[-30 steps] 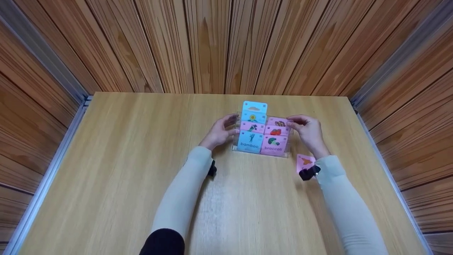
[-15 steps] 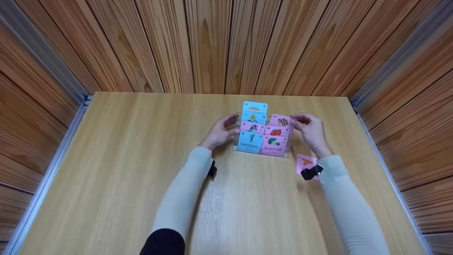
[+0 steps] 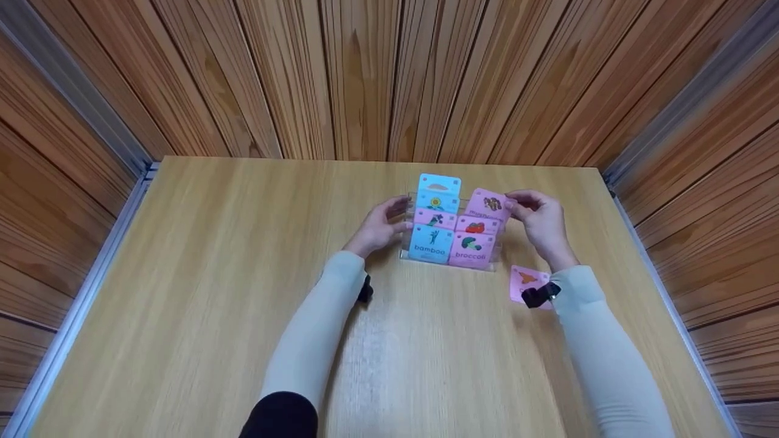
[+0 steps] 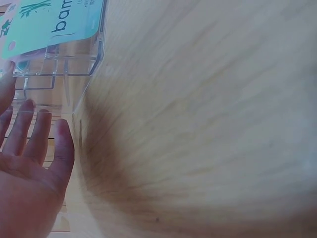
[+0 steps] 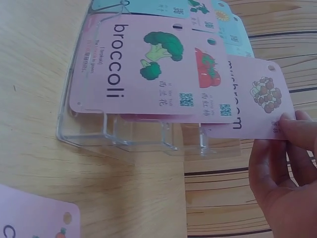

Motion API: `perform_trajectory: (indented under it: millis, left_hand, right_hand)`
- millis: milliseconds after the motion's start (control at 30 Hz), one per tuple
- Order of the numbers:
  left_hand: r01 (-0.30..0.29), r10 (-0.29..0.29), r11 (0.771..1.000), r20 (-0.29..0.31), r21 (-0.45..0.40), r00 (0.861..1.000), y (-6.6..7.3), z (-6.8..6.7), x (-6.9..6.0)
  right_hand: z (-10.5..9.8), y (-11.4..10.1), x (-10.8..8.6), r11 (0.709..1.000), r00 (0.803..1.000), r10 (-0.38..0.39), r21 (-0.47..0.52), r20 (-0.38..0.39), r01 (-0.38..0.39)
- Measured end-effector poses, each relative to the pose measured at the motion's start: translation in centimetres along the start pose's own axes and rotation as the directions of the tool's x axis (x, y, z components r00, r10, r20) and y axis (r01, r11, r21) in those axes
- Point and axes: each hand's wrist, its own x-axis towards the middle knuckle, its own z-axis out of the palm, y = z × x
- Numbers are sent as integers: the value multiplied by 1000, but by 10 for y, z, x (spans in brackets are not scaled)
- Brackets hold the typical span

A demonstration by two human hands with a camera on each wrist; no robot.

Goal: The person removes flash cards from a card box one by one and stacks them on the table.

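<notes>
A clear stepped card stand (image 3: pixel 450 263) holds several picture cards in two columns. My right hand (image 3: pixel 538 225) pinches the right edge of a pink mushroom card (image 3: pixel 487 204) between thumb and fingers. That card is tilted and stands above the others, its lower part behind the pink tomato card (image 5: pixel 210 74). In front of these is a pink broccoli card (image 3: pixel 471 246). My left hand (image 3: pixel 378 226) is at the stand's left side, fingers extended and spread around its edge; whether they touch the plastic is unclear. The blue bamboo card (image 3: pixel 431 243) sits front left.
Behind the bamboo card are a pink vegetable card (image 3: pixel 434 219) and a blue sunflower card (image 3: pixel 437 201), with another blue card (image 3: pixel 439 180) above. A pink carrot card (image 3: pixel 524 281) lies on the wooden table (image 3: pixel 243 274), partly under the right wrist. Plank walls (image 3: pixel 359 79) surround the table.
My right hand has moved up and to the right, drawing the mushroom card higher out of the stand and tilting it. The left hand and the stand have stayed in place.
</notes>
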Motion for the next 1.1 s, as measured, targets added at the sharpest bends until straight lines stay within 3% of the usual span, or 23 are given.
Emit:
perform_trajectory:
  millis: [433, 1100]
  left_hand:
    - [5, -5, 1000, 5, -5, 1000, -2, -1, -2]
    - [9, -9, 1000, 0, -18, 1000, -1, -1, -1]
  right_hand:
    - [-6, -3, -2, 994, 991, -106, 23, -84, 108]
    - [-49, 21, -20, 998, 994, -61, 3, -86, 62]
